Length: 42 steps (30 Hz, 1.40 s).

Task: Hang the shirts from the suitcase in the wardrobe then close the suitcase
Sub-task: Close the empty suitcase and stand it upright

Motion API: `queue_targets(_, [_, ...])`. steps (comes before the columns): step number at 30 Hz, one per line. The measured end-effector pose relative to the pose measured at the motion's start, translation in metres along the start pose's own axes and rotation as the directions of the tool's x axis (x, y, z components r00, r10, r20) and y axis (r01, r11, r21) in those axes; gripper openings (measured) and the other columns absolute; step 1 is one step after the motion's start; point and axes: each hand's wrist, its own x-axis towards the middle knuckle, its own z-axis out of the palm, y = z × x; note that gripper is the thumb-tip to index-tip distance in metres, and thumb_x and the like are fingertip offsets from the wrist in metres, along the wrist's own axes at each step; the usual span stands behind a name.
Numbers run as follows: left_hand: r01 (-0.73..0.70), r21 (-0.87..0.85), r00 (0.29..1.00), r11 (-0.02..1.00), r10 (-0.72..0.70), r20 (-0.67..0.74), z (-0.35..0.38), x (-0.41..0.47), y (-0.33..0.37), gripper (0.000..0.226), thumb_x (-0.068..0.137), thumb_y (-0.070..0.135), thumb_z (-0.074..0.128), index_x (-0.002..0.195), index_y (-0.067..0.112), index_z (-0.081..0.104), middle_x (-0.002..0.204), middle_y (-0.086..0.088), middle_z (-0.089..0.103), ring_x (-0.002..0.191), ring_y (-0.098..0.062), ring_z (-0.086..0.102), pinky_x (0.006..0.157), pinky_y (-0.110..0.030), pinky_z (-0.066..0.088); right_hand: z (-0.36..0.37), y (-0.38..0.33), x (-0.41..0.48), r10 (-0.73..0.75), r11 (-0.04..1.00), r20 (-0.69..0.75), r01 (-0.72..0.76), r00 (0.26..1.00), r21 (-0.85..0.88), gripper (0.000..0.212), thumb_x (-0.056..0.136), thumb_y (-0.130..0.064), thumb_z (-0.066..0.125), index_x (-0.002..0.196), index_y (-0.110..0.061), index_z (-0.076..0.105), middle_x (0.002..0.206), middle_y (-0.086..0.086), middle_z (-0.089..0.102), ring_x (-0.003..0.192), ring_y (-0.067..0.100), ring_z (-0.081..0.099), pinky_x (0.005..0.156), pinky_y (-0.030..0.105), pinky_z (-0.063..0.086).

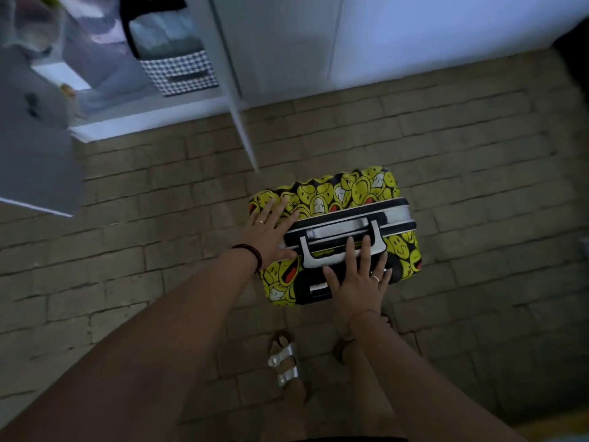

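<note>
The wardrobe (95,129) stands open at upper left, with what looks like grey clothing (32,138) hanging inside, so only the suitcase (350,189) seems left to finish. It stands shut, on edge, on the tiled floor (153,224). Both hands are flat and grip nothing, probably steadying it: the left hand (271,232) is spread on its shell, and the right hand (358,282) has straight fingers across the handle (344,229).

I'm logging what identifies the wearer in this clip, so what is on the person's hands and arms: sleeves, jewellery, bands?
Both forearms are bare, with no sleeves in view. The left hand carries a slim ring on one finger, and dark bands circle its wrist. The right hand wears a thin ring too, with a fine bracelet at the wrist.
</note>
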Motion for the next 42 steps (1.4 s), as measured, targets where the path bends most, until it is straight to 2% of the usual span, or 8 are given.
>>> queue_targets(7, [-0.032,-0.043,0.998,0.999,0.029,-0.052,-0.025,0.055,0.090,0.084,0.086,0.062,0.050,0.152,0.034,0.007,0.159,0.004,-0.017,0.146,-0.020,-0.017,0.117,-0.045,-0.001,-0.053,0.082,0.044,0.079,0.994,-0.007,-0.078,0.997,0.076,0.098,0.066,-0.082,-0.001,0.150,-0.032,-0.005,0.158,-0.009,-0.016,0.143,0.038,-0.018,0.115,0.051,-0.011])
queue_targets(12, [-0.063,0.053,0.994,0.997,0.067,-0.085,-0.037,0.097,0.157,0.073,0.085,0.070,0.039,0.147,0.035,0.023,0.159,-0.001,-0.016,0.146,-0.026,-0.017,0.117,-0.049,-0.007,-0.110,0.155,0.090,0.034,0.992,-0.004,-0.033,0.999,0.119,0.107,0.059,-0.090,-0.008,0.149,-0.032,-0.009,0.158,-0.014,-0.010,0.142,0.031,-0.024,0.114,0.046,-0.018])
queue_targets(18, [-0.201,0.129,0.979,0.971,0.204,-0.009,-0.044,0.126,0.224,0.074,0.088,0.071,0.029,0.150,0.040,0.005,0.158,-0.004,-0.023,0.144,-0.029,-0.022,0.115,-0.051,-0.012,-0.169,0.218,0.153,0.030,0.992,-0.076,-0.021,0.997,0.125,0.091,0.064,-0.089,-0.007,0.145,-0.047,-0.008,0.158,-0.019,0.001,0.145,0.031,-0.015,0.111,0.052,-0.020])
queue_targets(23, [-0.289,0.183,0.957,0.940,0.283,0.055,-0.062,0.167,0.285,0.074,0.087,0.072,0.027,0.149,0.042,-0.001,0.156,-0.003,-0.026,0.144,-0.029,-0.023,0.115,-0.054,-0.011,-0.193,0.235,0.170,0.197,0.957,-0.185,-0.148,0.963,0.249,0.073,0.087,-0.069,0.021,0.149,-0.038,-0.002,0.159,-0.013,-0.006,0.146,0.019,-0.014,0.114,0.050,-0.015])
queue_targets(27, [-0.362,0.206,0.932,0.909,0.355,0.073,-0.083,0.203,0.313,0.070,0.088,0.071,0.023,0.150,0.042,0.005,0.157,-0.001,-0.024,0.145,-0.026,-0.021,0.115,-0.053,-0.013,-0.175,0.255,0.153,0.476,0.860,-0.229,-0.396,0.849,0.322,0.081,0.089,-0.065,0.034,0.151,-0.028,-0.004,0.160,0.000,-0.011,0.146,0.021,-0.013,0.113,0.052,-0.010])
queue_targets(32, [-0.237,0.216,0.967,0.947,0.252,-0.044,-0.117,0.251,0.331,0.073,0.091,0.066,0.024,0.151,0.033,-0.002,0.158,0.000,-0.021,0.146,-0.025,-0.017,0.117,-0.051,-0.007,-0.175,0.267,0.161,0.653,0.726,-0.173,-0.545,0.737,0.420,0.097,0.083,-0.072,0.036,0.149,-0.022,-0.013,0.158,0.005,-0.017,0.145,0.025,-0.016,0.115,0.052,-0.010])
queue_targets(36, [-0.199,0.223,0.967,0.954,0.228,-0.112,-0.141,0.295,0.347,0.084,0.088,0.069,0.029,0.150,0.029,-0.011,0.158,-0.004,-0.020,0.146,-0.028,-0.015,0.117,-0.053,-0.005,-0.188,0.282,0.189,0.691,0.640,-0.079,-0.557,0.718,0.530,0.102,0.081,-0.072,0.041,0.148,-0.022,-0.019,0.157,0.003,-0.022,0.145,0.025,-0.018,0.117,0.050,-0.007])
queue_targets(42, [-0.056,0.031,0.996,0.998,0.059,-0.071,-0.177,0.375,0.351,0.127,0.061,0.087,0.042,0.148,0.020,-0.021,0.158,-0.010,-0.017,0.146,-0.032,-0.008,0.116,-0.056,0.005,-0.222,0.337,0.226,0.622,0.744,-0.101,-0.546,0.777,0.385,0.108,0.075,-0.079,0.040,0.146,-0.027,-0.023,0.156,-0.003,-0.026,0.145,0.024,-0.018,0.115,0.051,-0.008])
